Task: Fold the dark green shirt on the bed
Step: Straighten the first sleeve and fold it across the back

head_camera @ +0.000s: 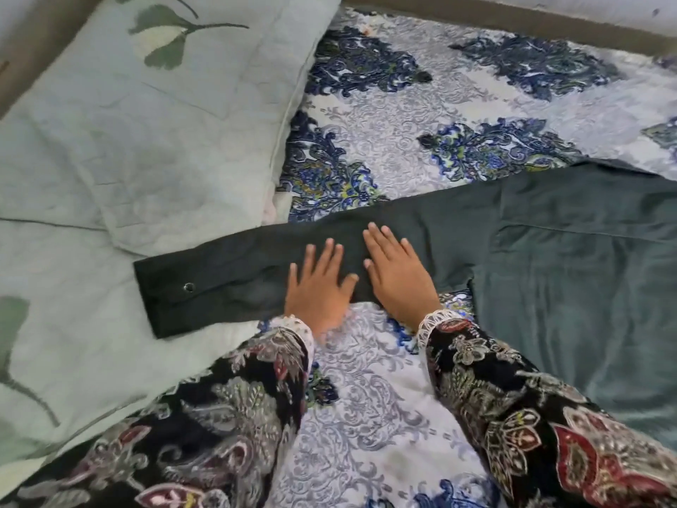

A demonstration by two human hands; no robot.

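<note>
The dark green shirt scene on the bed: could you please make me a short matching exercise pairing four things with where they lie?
Things:
1. left hand
2. right hand
3. sleeve cuff
4. pillow

Places:
A. on the pale green bedding at left
B. flat on the sleeve, nearer the shirt body
C. upper left
D. flat on the sleeve, nearer the cuff

Pairs: 1-D, 2-B, 3-A, 4-C
</note>
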